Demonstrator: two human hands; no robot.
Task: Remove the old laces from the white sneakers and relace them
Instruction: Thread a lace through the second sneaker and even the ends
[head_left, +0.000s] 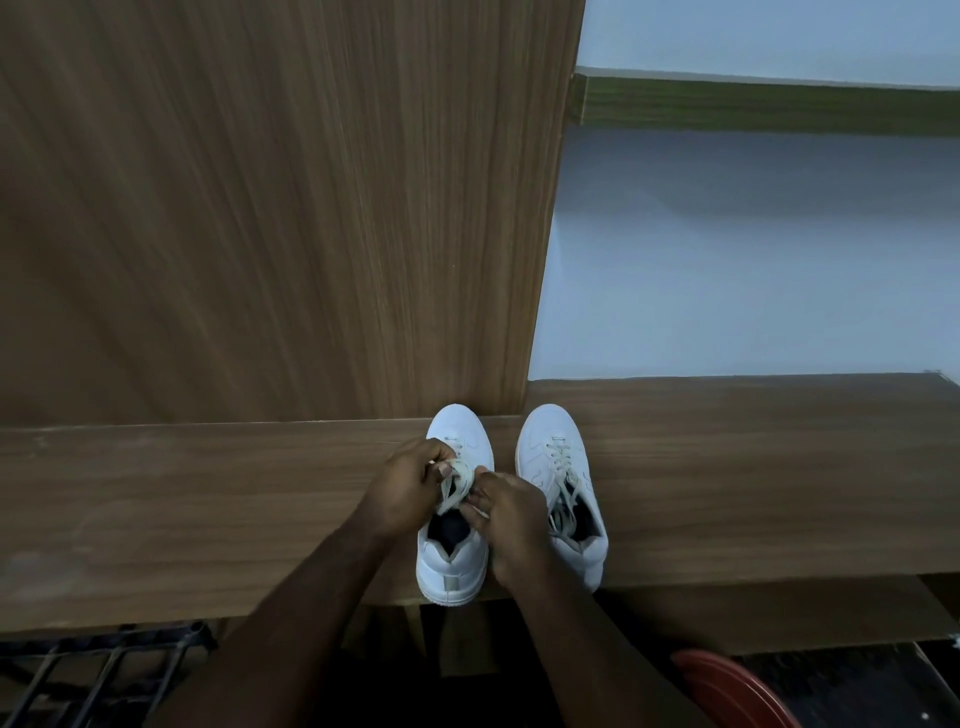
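Two white sneakers stand side by side on a wooden shelf (208, 499), toes pointing away from me. The left sneaker (451, 561) has its off-white lace (457, 486) bunched over the tongue. My left hand (410, 480) pinches that lace from the left side. My right hand (511, 519) grips the same lace from the right, fingers curled over the shoe's opening. The right sneaker (558, 457) stands untouched, its lace (563, 480) threaded through the eyelets with loose ends lying into the opening.
A tall wooden panel (260, 208) rises behind the left sneaker. A pale wall (753, 260) is at the right. Below the shelf edge, a black metal rack (93, 670) is at the lower left and a red round object (737, 691) at the lower right.
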